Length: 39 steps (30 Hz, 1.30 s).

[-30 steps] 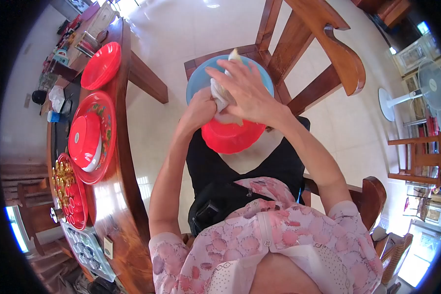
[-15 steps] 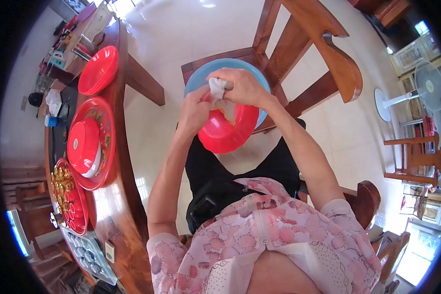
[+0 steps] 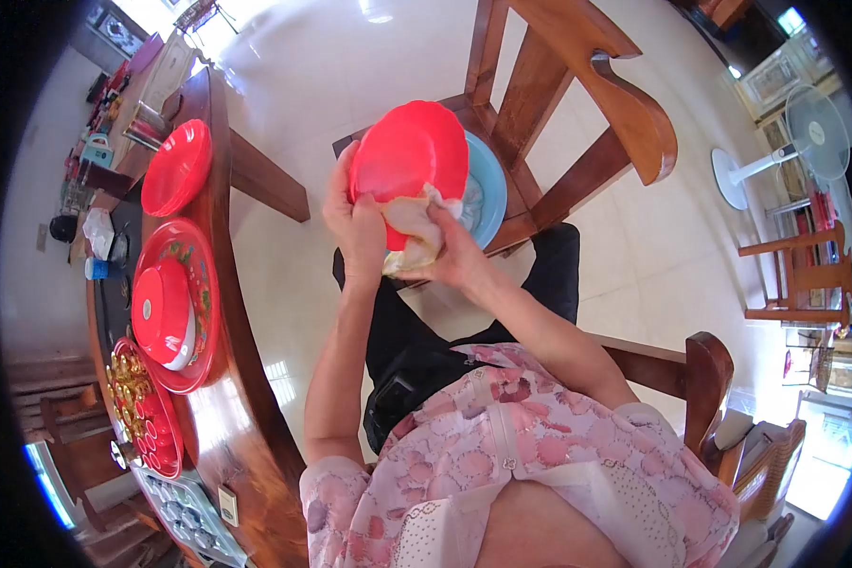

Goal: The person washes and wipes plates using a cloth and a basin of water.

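A red plate with a scalloped rim (image 3: 412, 147) is tilted up above a light blue basin (image 3: 488, 185). My left hand (image 3: 353, 222) grips the plate at its left edge, thumb on the near face. A pale, yellow-stained cloth (image 3: 415, 222) lies bunched against the plate's lower part. My right hand (image 3: 456, 251) is closed on that cloth and presses it to the plate. Behind the plate, the basin rests on a wooden chair (image 3: 459, 109), with something whitish and see-through inside it.
On the wooden table (image 3: 222, 417) at left are stacked red plates (image 3: 178, 168), a flowered red tray (image 3: 199, 322) carrying a red bowl (image 3: 161, 298), a tray of gold and red cups (image 3: 151, 417) and a clear box (image 3: 185, 511). A white fan (image 3: 734, 189) stands at right.
The plate has come up and tilted, its face now higher over the basin. My right hand and the cloth have moved down to its lower edge. The view has shifted slightly.
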Each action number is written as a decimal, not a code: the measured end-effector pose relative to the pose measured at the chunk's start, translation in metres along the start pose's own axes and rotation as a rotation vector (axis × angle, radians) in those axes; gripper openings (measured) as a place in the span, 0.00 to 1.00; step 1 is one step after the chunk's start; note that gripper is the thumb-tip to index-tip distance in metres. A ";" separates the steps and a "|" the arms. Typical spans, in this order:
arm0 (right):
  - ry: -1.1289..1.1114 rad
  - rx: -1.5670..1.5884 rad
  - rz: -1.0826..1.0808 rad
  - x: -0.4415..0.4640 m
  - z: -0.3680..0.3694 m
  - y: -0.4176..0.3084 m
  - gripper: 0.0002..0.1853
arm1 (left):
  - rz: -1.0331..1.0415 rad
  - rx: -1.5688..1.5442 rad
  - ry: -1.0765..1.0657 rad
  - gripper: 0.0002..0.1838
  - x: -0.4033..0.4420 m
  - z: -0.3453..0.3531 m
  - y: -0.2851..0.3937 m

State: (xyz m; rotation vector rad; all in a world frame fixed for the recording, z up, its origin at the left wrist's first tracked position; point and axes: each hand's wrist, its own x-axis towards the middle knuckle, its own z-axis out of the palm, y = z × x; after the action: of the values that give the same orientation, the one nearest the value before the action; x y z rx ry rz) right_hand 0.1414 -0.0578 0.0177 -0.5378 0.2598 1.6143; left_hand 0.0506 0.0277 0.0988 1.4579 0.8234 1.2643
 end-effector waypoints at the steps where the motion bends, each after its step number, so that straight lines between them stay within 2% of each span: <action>1: -0.003 0.005 -0.005 -0.002 0.005 -0.001 0.23 | 0.025 0.016 -0.019 0.31 -0.002 0.001 0.001; 3: 0.072 -0.083 0.145 -0.005 0.012 -0.003 0.23 | 0.051 0.036 -0.044 0.31 -0.005 -0.001 0.003; 5: 0.068 -0.083 0.096 0.003 0.006 -0.014 0.20 | 0.078 0.138 -0.081 0.32 -0.006 -0.008 0.005; 7: 0.044 -0.343 -0.091 0.032 -0.022 -0.028 0.17 | 0.093 0.215 -0.126 0.32 -0.006 -0.017 0.002; 8: -0.059 -0.434 -0.357 0.034 -0.021 -0.034 0.17 | 0.108 0.287 -0.167 0.32 -0.006 -0.020 0.001; 9: -0.061 -0.435 -0.358 0.037 -0.021 -0.047 0.17 | 0.111 0.287 -0.166 0.32 -0.005 -0.021 0.003; 11: 0.098 -1.101 -0.857 0.042 -0.022 -0.071 0.20 | 0.091 0.555 -0.319 0.31 -0.005 -0.022 0.012; 12: 0.090 -1.107 -0.851 0.035 -0.010 -0.072 0.20 | 0.088 0.556 -0.309 0.31 -0.004 -0.022 0.015; 14: 0.014 -1.697 -1.280 0.005 0.033 -0.072 0.23 | 0.093 0.779 -0.528 0.29 0.001 -0.016 0.023; 15: 0.011 -1.703 -1.273 -0.001 0.040 -0.070 0.23 | 0.087 0.776 -0.525 0.29 0.002 -0.011 0.028; 17: -0.223 -1.891 -1.339 -0.006 0.052 -0.068 0.25 | 0.046 0.993 -0.689 0.31 0.008 0.000 0.037; 18: -0.191 -1.797 -1.388 -0.002 0.051 -0.070 0.24 | 0.047 0.990 -0.687 0.31 0.010 0.000 0.032; 19: -0.196 -1.799 -1.391 0.000 0.049 -0.072 0.24 | 0.149 0.779 -0.551 0.32 0.013 -0.002 0.025; 20: -0.089 -1.661 -1.219 0.002 0.046 -0.075 0.23 | 0.248 0.568 -0.410 0.34 0.016 -0.006 0.020; 21: 0.013 -1.519 -1.044 0.004 0.042 -0.079 0.23 | 0.248 0.570 -0.401 0.34 0.019 -0.013 0.022; 23: 0.065 -1.462 -0.991 0.014 0.026 -0.085 0.19 | 0.158 0.571 -0.464 0.40 0.022 -0.027 0.026; 24: 0.024 -1.089 -0.860 0.013 0.023 -0.082 0.17 | 0.159 0.571 -0.451 0.40 0.016 -0.030 0.024; 25: -0.010 -0.717 -0.720 0.015 0.017 -0.081 0.16 | -0.015 0.321 -0.394 0.40 0.006 -0.032 0.018; 26: 0.037 -0.681 -0.659 0.019 0.009 -0.081 0.16 | -0.187 0.068 -0.338 0.40 -0.002 -0.033 0.010; 27: 0.036 -0.681 -0.662 0.024 0.002 -0.078 0.16 | -0.184 0.068 -0.339 0.40 -0.009 -0.033 0.002; 29: 0.010 -0.575 -0.540 0.028 -0.007 -0.069 0.18 | 0.032 0.043 -0.350 0.41 -0.021 -0.029 -0.011; 31: 0.000 -0.583 -0.510 0.026 -0.006 -0.068 0.19 | 0.061 0.118 -0.281 0.40 -0.027 -0.025 -0.012; 34: -0.037 -0.725 -0.535 0.024 0.003 -0.083 0.19 | 0.043 0.196 -0.321 0.42 -0.017 -0.029 -0.006; 36: 0.069 -1.269 -0.822 0.022 0.011 -0.097 0.20 | -0.071 0.161 -0.427 0.41 -0.010 -0.034 0.003; 37: 0.068 -1.274 -0.824 0.014 0.024 -0.096 0.20 | -0.069 0.156 -0.424 0.41 -0.006 -0.033 0.011; 39: 0.044 -1.703 -1.121 -0.003 0.050 -0.088 0.21 | -0.127 0.500 -0.600 0.36 0.000 -0.033 0.027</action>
State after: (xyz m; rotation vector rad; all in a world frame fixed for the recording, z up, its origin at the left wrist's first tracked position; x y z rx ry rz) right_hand 0.2180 -0.0260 0.0751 -1.5805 -1.3152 0.3477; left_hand 0.0160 0.0285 0.1229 2.0047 0.8244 0.4763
